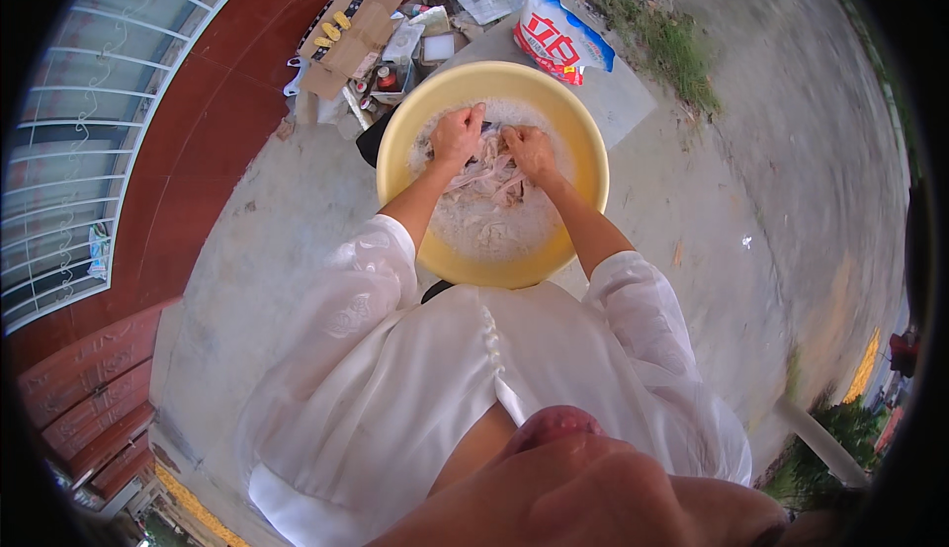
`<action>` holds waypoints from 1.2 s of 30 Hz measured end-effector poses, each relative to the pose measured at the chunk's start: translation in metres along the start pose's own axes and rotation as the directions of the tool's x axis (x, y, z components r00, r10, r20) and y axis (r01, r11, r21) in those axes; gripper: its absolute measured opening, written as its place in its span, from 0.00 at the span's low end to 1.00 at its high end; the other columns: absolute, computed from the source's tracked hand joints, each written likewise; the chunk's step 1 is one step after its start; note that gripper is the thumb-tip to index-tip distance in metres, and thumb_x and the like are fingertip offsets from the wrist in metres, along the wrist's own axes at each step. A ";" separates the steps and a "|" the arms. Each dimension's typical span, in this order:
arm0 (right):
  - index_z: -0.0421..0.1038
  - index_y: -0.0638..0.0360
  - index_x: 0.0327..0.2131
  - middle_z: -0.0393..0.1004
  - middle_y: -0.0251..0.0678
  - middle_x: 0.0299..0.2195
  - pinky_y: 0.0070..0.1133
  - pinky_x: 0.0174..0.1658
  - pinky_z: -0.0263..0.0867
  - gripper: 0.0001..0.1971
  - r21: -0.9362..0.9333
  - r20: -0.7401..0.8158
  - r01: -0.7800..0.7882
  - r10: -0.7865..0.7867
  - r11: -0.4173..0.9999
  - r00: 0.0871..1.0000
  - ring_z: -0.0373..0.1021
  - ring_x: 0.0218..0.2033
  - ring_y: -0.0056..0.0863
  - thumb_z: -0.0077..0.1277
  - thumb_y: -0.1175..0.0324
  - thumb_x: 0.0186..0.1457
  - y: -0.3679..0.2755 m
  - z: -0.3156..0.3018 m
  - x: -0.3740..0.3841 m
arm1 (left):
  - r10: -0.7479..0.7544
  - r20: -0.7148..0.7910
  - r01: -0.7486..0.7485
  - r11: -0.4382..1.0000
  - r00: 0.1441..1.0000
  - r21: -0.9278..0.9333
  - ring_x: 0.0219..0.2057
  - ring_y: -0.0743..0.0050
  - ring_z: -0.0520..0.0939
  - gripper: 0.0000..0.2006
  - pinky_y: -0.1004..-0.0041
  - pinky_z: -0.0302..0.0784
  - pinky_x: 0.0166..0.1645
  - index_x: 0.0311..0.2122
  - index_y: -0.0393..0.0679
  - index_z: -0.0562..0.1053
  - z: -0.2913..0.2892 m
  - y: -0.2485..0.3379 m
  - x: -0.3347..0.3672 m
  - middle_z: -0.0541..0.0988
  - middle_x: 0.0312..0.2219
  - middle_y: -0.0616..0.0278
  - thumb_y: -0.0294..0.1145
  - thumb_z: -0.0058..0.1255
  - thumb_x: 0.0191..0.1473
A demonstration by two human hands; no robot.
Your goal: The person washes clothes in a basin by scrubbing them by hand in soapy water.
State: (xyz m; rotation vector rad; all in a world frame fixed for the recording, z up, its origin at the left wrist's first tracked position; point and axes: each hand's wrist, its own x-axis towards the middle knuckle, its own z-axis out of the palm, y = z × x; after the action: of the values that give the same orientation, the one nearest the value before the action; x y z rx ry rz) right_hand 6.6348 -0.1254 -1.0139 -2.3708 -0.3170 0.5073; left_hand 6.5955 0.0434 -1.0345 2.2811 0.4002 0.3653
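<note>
A large round yellow basin [591,167] stands in front of me, with foamy water [474,233] in it. Wet, light pinkish cloth [491,183] lies bunched in the suds, with a small dark patch between my hands. My left hand [458,136] is closed on the cloth at its left side, thumb upward. Opposite it, my right hand [532,152] has its fingers curled round another part of the same cloth. The two hands are a short way apart, just above the foam. How much cloth lies under the suds is hidden.
Behind the basin stands a red, white and blue plastic bag [561,33]. Farther left, a cardboard box [351,43] with yellow slippers on it sits among jars and clutter. A red wall [213,92] with a barred window is at the left; grass [667,43] grows at the far right.
</note>
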 end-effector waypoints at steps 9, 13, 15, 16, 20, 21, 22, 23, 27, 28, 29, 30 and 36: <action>0.75 0.65 0.26 0.71 0.43 0.18 0.26 0.29 0.64 0.16 0.260 0.021 0.201 -0.213 0.945 0.977 0.66 0.19 0.31 0.51 0.59 0.55 -0.001 -0.070 -0.086 | -0.119 0.005 0.104 0.840 0.993 -0.532 0.18 0.89 0.61 0.09 0.80 0.59 0.23 0.31 0.36 0.74 -0.075 0.031 -0.057 0.63 0.15 0.77 0.32 0.54 0.57; 0.77 0.60 0.29 0.74 0.43 0.30 0.30 0.36 0.65 0.16 0.022 -0.018 0.234 -0.234 0.972 0.972 0.69 0.32 0.36 0.52 0.55 0.54 0.032 -0.046 -0.078 | 0.082 -0.040 -0.083 0.996 0.996 -0.033 0.30 0.71 0.74 0.13 0.69 0.70 0.32 0.42 0.41 0.73 -0.087 0.035 -0.071 0.73 0.31 0.58 0.32 0.57 0.51; 0.77 0.58 0.31 0.74 0.44 0.38 0.34 0.40 0.66 0.17 -0.029 -0.057 0.276 -0.277 0.961 0.959 0.68 0.39 0.39 0.52 0.53 0.54 0.035 -0.026 -0.070 | 0.208 -0.082 -0.155 0.891 0.975 0.426 0.44 0.53 0.70 0.19 0.54 0.70 0.42 0.48 0.46 0.70 -0.078 0.034 -0.067 0.67 0.45 0.53 0.39 0.54 0.51; 0.76 0.55 0.35 0.70 0.45 0.45 0.39 0.42 0.65 0.17 -0.155 -0.151 0.280 -0.303 0.947 0.941 0.65 0.45 0.43 0.51 0.52 0.53 0.031 -0.009 -0.066 | 0.209 -0.078 -0.157 0.892 0.975 0.423 0.44 0.53 0.70 0.19 0.54 0.70 0.42 0.48 0.46 0.70 -0.069 0.034 -0.064 0.67 0.45 0.53 0.39 0.54 0.51; 0.70 0.52 0.50 0.58 0.51 0.58 0.47 0.50 0.60 0.23 -0.406 -0.016 0.157 -0.178 0.900 0.984 0.55 0.57 0.53 0.46 0.50 0.55 -0.004 0.026 -0.048 | -0.167 0.206 0.019 0.818 0.964 0.575 0.51 0.45 0.65 0.21 0.42 0.66 0.47 0.50 0.48 0.69 -0.022 0.021 -0.050 0.63 0.50 0.54 0.46 0.48 0.53; 0.70 0.56 0.50 0.57 0.54 0.59 0.44 0.53 0.60 0.24 -0.546 0.098 0.101 -0.056 0.832 0.994 0.55 0.59 0.53 0.45 0.51 0.56 -0.011 0.024 -0.044 | -0.173 0.224 -0.007 0.777 0.959 0.630 0.52 0.48 0.66 0.21 0.41 0.66 0.47 0.50 0.48 0.69 -0.011 0.011 -0.047 0.63 0.50 0.54 0.46 0.47 0.53; 0.74 0.58 0.43 0.61 0.55 0.55 0.46 0.50 0.61 0.20 -0.575 -0.066 0.169 -0.251 0.800 0.966 0.57 0.56 0.52 0.43 0.54 0.56 0.001 0.037 -0.043 | -0.169 0.211 0.026 0.835 0.963 0.549 0.54 0.52 0.66 0.19 0.47 0.69 0.46 0.50 0.49 0.70 0.003 -0.013 -0.042 0.67 0.52 0.54 0.43 0.45 0.55; 0.74 0.58 0.43 0.61 0.55 0.55 0.46 0.50 0.61 0.20 -0.575 -0.070 0.156 -0.239 0.803 0.969 0.57 0.56 0.52 0.43 0.54 0.56 0.020 0.050 -0.037 | -0.165 0.224 0.016 0.838 0.961 0.546 0.54 0.52 0.66 0.19 0.47 0.69 0.46 0.50 0.49 0.70 0.008 -0.014 -0.034 0.67 0.52 0.54 0.43 0.45 0.55; 0.75 0.57 0.35 0.70 0.55 0.42 0.43 0.47 0.62 0.15 -0.468 -0.073 0.191 -0.253 0.863 0.965 0.64 0.46 0.49 0.39 0.61 0.56 0.032 0.056 -0.013 | -0.192 0.304 -0.005 0.839 0.933 0.545 0.42 0.49 0.77 0.17 0.54 0.73 0.43 0.42 0.43 0.75 0.017 -0.020 -0.013 0.78 0.40 0.49 0.40 0.39 0.56; 0.75 0.56 0.32 0.72 0.55 0.37 0.41 0.46 0.63 0.14 -0.401 0.070 0.145 -0.127 0.904 0.989 0.67 0.41 0.49 0.38 0.63 0.56 0.025 0.051 -0.008 | -0.264 0.311 0.084 0.868 0.913 0.489 0.38 0.47 0.80 0.18 0.55 0.74 0.43 0.39 0.42 0.77 0.019 -0.024 -0.010 0.80 0.35 0.48 0.40 0.37 0.57; 0.75 0.56 0.32 0.72 0.55 0.37 0.41 0.46 0.63 0.14 -0.403 0.069 0.145 -0.128 0.904 0.989 0.67 0.41 0.49 0.38 0.63 0.56 0.028 0.055 -0.005 | -0.262 0.310 0.083 0.869 0.914 0.488 0.38 0.47 0.80 0.18 0.55 0.74 0.43 0.39 0.42 0.77 0.021 -0.027 -0.008 0.80 0.35 0.48 0.40 0.37 0.57; 0.74 0.57 0.29 0.73 0.54 0.33 0.41 0.42 0.65 0.13 -0.383 0.011 0.084 -0.087 0.920 0.996 0.69 0.38 0.51 0.40 0.63 0.53 0.038 0.067 -0.003 | -0.250 0.346 0.048 0.866 0.904 0.498 0.35 0.46 0.80 0.18 0.54 0.74 0.43 0.38 0.41 0.77 0.022 -0.030 -0.008 0.80 0.33 0.47 0.41 0.36 0.57; 0.72 0.59 0.25 0.72 0.52 0.27 0.37 0.36 0.67 0.13 -0.093 -0.187 0.036 -0.053 0.995 0.981 0.70 0.30 0.50 0.44 0.61 0.52 0.096 0.111 0.031 | -0.012 0.206 -0.077 0.906 0.978 0.417 0.34 0.49 0.81 0.18 0.54 0.74 0.42 0.32 0.43 0.78 0.022 -0.015 -0.002 0.80 0.31 0.50 0.43 0.38 0.57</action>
State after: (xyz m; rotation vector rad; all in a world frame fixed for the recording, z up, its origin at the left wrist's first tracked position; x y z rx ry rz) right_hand 6.6226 -0.1210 -1.1635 -2.4693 -0.3110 0.2482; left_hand 6.5998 0.0384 -1.0604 2.7218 0.3616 0.0553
